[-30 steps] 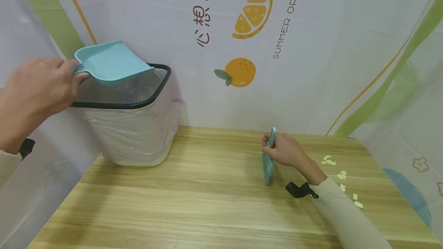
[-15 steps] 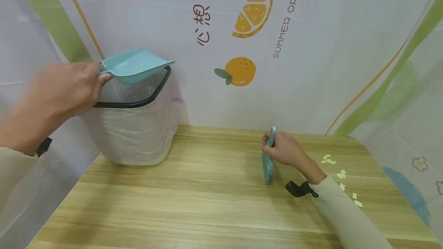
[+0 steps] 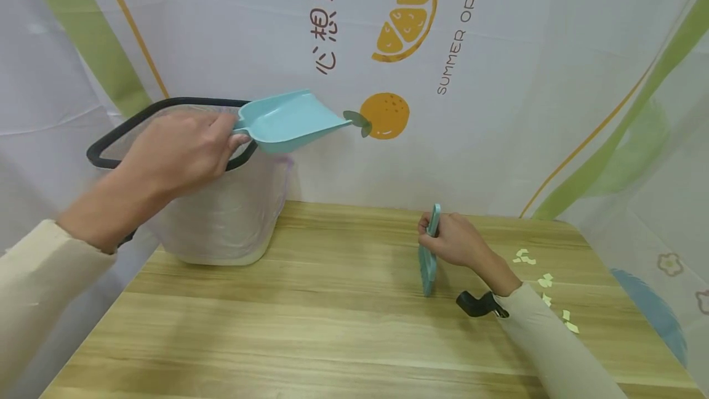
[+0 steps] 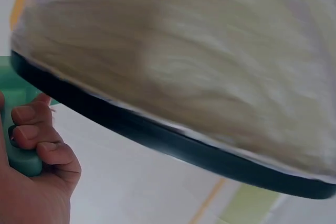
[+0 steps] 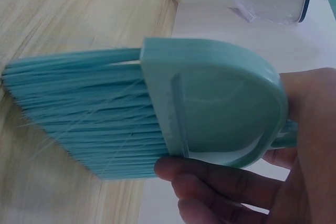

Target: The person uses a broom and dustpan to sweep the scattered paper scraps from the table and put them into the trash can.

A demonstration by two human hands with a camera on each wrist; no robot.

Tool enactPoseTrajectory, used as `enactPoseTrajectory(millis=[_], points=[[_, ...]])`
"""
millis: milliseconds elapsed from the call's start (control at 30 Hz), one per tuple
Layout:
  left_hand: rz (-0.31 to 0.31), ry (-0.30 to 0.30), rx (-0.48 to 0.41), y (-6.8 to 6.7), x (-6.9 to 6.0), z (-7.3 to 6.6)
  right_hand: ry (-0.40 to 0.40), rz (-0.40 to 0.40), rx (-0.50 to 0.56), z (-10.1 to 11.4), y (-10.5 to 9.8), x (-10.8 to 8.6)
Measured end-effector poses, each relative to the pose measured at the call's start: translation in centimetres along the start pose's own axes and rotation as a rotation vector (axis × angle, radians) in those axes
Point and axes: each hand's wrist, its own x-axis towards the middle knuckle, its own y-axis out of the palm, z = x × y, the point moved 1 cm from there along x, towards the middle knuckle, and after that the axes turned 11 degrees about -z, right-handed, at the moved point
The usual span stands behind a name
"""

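My left hand (image 3: 180, 149) grips the handle of a light-blue dustpan (image 3: 293, 120), held in the air at the right rim of a bin. No scraps show on the pan. The bin (image 3: 221, 220) has a black rim and a clear plastic liner, and my left forearm crosses in front of it. In the left wrist view the fingers (image 4: 39, 135) curl round the green-blue handle. Right of the table's middle, my right hand (image 3: 456, 239) holds a small blue hand brush (image 3: 428, 263) upright. Its bristles (image 5: 100, 114) point down to the wood in the right wrist view.
Several pale yellow paper scraps (image 3: 545, 280) lie scattered on the wooden table (image 3: 332, 325), right of my right hand. A white curtain (image 3: 526, 79) with printed oranges hangs behind and along the sides. A black wrist mount (image 3: 476, 305) juts out below the right sleeve.
My left hand has carried the dustpan rightward, from over the bin's opening to past its right rim. The right hand and brush have stayed in place.
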Motion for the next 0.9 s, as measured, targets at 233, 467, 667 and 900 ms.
enactPoseTrajectory(millis=[233, 467, 667, 900], points=[[-0.010, 0.060, -0.077, 0.9, 1.3, -2.5, 0.005, 0.001, 0.008, -0.1, -0.1, -0.1], [0.018, 0.143, -0.122, 2.6, 1.5, -4.9, 0.004, -0.011, 0.007, -0.1, 0.0, 0.0], [-0.006, 0.227, -0.170, 4.4, 1.0, -6.6, -0.003, -0.017, 0.007, 0.0, 0.0, -0.1], [-0.015, 0.277, -0.205, 6.7, -0.2, -8.4, -0.009, -0.026, 0.001, 0.0, 0.0, -0.1]])
